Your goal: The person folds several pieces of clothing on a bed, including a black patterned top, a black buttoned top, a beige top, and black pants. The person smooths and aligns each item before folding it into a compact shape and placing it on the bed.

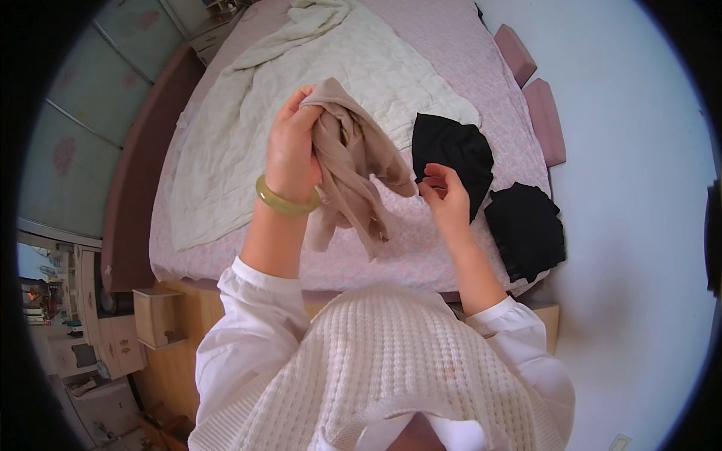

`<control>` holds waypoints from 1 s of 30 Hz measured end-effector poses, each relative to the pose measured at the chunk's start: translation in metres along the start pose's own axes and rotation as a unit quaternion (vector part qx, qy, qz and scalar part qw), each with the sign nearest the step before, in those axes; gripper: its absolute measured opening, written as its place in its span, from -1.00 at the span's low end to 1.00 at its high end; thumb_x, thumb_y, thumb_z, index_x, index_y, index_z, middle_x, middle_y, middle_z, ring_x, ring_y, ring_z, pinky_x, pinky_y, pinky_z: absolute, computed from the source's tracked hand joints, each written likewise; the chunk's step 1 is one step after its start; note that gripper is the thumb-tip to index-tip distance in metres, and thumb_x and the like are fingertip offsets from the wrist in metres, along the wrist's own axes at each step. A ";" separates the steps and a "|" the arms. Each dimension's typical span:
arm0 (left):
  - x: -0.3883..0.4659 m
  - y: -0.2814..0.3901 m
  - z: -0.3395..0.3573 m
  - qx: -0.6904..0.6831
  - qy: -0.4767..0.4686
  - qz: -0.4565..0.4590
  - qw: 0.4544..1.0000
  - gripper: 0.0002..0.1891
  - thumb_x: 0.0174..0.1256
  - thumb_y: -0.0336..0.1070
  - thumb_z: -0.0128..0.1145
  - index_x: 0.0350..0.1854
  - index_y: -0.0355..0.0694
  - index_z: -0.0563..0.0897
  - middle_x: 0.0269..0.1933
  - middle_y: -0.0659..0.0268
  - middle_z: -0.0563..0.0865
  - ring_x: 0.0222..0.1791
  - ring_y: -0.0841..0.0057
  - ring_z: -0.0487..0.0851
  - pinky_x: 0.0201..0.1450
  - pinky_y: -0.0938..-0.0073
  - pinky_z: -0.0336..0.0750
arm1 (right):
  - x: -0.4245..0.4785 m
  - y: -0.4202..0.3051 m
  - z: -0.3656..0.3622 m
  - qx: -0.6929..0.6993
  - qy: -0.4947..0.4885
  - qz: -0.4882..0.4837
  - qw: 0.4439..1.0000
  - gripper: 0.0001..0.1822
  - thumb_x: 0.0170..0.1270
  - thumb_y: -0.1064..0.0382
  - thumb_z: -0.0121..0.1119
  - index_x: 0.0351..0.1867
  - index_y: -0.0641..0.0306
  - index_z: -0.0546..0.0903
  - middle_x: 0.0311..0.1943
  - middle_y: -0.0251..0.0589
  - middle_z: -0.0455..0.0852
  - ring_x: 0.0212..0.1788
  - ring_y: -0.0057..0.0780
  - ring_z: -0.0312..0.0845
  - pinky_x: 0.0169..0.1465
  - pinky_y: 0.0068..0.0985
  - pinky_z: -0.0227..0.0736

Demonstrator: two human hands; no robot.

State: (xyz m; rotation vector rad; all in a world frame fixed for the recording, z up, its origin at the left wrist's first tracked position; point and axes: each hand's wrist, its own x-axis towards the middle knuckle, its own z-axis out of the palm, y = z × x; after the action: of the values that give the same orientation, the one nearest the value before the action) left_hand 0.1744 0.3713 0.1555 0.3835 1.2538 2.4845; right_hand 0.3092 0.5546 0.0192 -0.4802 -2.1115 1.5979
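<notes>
My left hand (290,146), with a green bangle at the wrist, grips a crumpled beige garment (347,152) that hangs in loose folds above the bed. To its right, my right hand (445,194) has its fingers bent and apart, close to the tip of the beige cloth; whether thumb and cloth touch, I cannot tell. Beyond my right hand a black cloth (459,144) lies spread on the patterned pink sheet (327,276). Farther right, a second black garment (524,231) lies bunched at the bed's edge near the wall.
A cream quilt (383,73) covers much of the bed. Pink padded blocks (544,121) stand between bed and wall (632,197). On the left are a reddish-brown headboard-like panel (141,169), a wardrobe with frosted doors (84,158) and a small stand (152,318) on the wooden floor (169,361).
</notes>
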 end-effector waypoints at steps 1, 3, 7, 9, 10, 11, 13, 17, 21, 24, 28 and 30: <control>-0.002 0.004 -0.001 -0.004 0.000 0.000 1.000 -0.84 0.36 -0.46 -0.06 -0.07 -0.30 0.52 -0.24 0.27 0.65 -0.29 0.57 0.62 -0.21 0.57 0.53 | -0.004 0.001 0.005 -0.037 -0.008 -0.024 0.999 -0.42 0.12 0.34 0.35 0.21 0.36 0.44 0.04 -0.08 0.60 0.03 -0.32 0.58 0.02 -0.47 0.49; -0.007 0.012 0.000 -0.007 -0.001 0.001 1.000 -0.84 0.36 -0.46 -0.07 -0.08 -0.30 0.51 -0.26 0.26 0.65 -0.33 0.56 0.62 -0.25 0.56 0.54 | -0.011 -0.001 0.017 -0.112 -0.021 -0.071 0.991 -0.26 0.02 0.31 0.43 0.27 0.35 0.38 0.14 -0.01 0.52 0.12 -0.20 0.53 0.11 -0.40 0.47; -0.020 0.022 0.005 -0.003 -0.020 -0.005 1.000 -0.86 0.36 -0.46 -0.05 -0.11 -0.28 0.52 -0.31 0.27 0.65 -0.39 0.57 0.62 -0.31 0.59 0.53 | -0.023 -0.006 0.043 -0.156 -0.072 -0.140 0.975 -0.18 0.07 0.14 0.41 0.34 0.36 0.30 0.26 0.11 0.40 0.24 0.02 0.40 0.25 -0.28 0.37; -0.024 0.024 0.005 0.001 -0.035 -0.008 0.999 -0.87 0.35 -0.46 -0.04 -0.13 -0.27 0.52 -0.33 0.29 0.65 -0.40 0.59 0.61 -0.33 0.61 0.51 | -0.026 -0.016 0.050 -0.137 -0.082 -0.113 0.981 -0.34 0.12 0.12 0.36 0.24 0.29 0.41 0.21 0.07 0.48 0.17 -0.05 0.49 0.16 -0.28 0.41; -0.026 0.023 0.003 0.004 -0.041 -0.006 0.999 -0.88 0.34 -0.46 -0.03 -0.14 -0.27 0.52 -0.33 0.30 0.65 -0.40 0.60 0.61 -0.34 0.62 0.51 | -0.027 -0.020 0.052 -0.122 -0.095 -0.093 0.984 -0.42 0.13 0.14 0.35 0.18 0.27 0.47 0.14 0.04 0.55 0.11 -0.09 0.54 0.11 -0.30 0.45; -0.028 0.023 0.000 0.007 -0.047 -0.005 0.999 -0.89 0.33 -0.47 -0.02 -0.15 -0.27 0.52 -0.34 0.31 0.65 -0.40 0.61 0.60 -0.34 0.63 0.50 | -0.028 -0.023 0.055 -0.107 -0.107 -0.072 0.986 -0.49 0.14 0.16 0.34 0.12 0.25 0.53 0.08 0.01 0.62 0.06 -0.12 0.60 0.06 -0.31 0.48; -0.033 0.025 -0.002 0.030 -0.060 -0.005 0.998 -0.91 0.31 -0.48 0.01 -0.19 -0.27 0.53 -0.34 0.33 0.64 -0.41 0.66 0.58 -0.35 0.64 0.49 | -0.022 -0.016 0.051 -0.114 -0.061 -0.057 0.990 -0.67 0.18 0.22 0.28 -0.03 0.25 0.60 -0.12 -0.05 0.70 -0.09 -0.17 0.67 -0.05 -0.35 0.51; -0.035 0.028 -0.011 0.147 -0.039 0.019 0.988 -0.95 0.24 -0.50 0.10 -0.29 -0.28 0.55 -0.38 0.39 0.62 -0.44 0.72 0.52 -0.37 0.66 0.44 | -0.006 0.002 0.037 -0.037 0.036 -0.038 0.998 -0.84 0.22 0.31 0.17 -0.20 0.26 0.66 -0.38 -0.10 0.75 -0.28 -0.19 0.72 -0.20 -0.40 0.54; -0.035 0.031 -0.013 0.362 -0.017 0.127 0.923 -0.91 0.09 -0.52 0.19 -0.36 -0.28 0.57 -0.49 0.39 0.60 -0.46 0.72 0.52 -0.42 0.63 0.41 | -0.017 -0.002 0.045 -0.077 0.034 -0.049 0.995 -0.82 0.20 0.32 0.16 -0.18 0.24 0.65 -0.31 -0.09 0.73 -0.23 -0.17 0.69 -0.16 -0.37 0.52; -0.034 0.029 -0.012 0.484 -0.015 0.193 0.853 -0.87 0.01 -0.49 0.23 -0.38 -0.28 0.57 -0.55 0.35 0.59 -0.49 0.66 0.53 -0.43 0.58 0.41 | -0.033 -0.014 0.046 -0.181 0.023 -0.091 0.979 -0.82 0.17 0.30 0.19 -0.20 0.24 0.64 -0.29 -0.11 0.72 -0.22 -0.08 0.66 -0.16 -0.31 0.52; -0.034 0.035 -0.010 0.611 -0.010 0.244 0.753 -0.84 -0.07 -0.39 0.28 -0.42 -0.21 0.56 -0.57 0.24 0.61 -0.53 0.35 0.57 -0.44 0.40 0.46 | -0.028 0.003 0.035 -0.279 0.061 -0.114 0.952 -0.84 0.12 0.33 0.17 -0.24 0.20 0.63 -0.29 -0.08 0.70 -0.21 0.00 0.63 -0.17 -0.22 0.50; -0.033 0.039 -0.011 0.651 -0.016 0.275 0.707 -0.82 -0.10 -0.33 0.29 -0.45 -0.16 0.56 -0.59 0.17 0.63 -0.55 0.16 0.61 -0.44 0.28 0.49 | -0.017 0.013 0.017 -0.292 0.099 -0.121 0.944 -0.84 0.11 0.37 0.13 -0.25 0.17 0.63 -0.30 -0.06 0.69 -0.20 0.02 0.62 -0.16 -0.18 0.49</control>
State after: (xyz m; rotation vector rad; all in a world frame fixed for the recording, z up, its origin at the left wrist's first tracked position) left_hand 0.1932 0.3285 0.1784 1.2236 3.0463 1.3542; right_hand 0.3147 0.5352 0.0004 -0.5142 -2.3554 0.7369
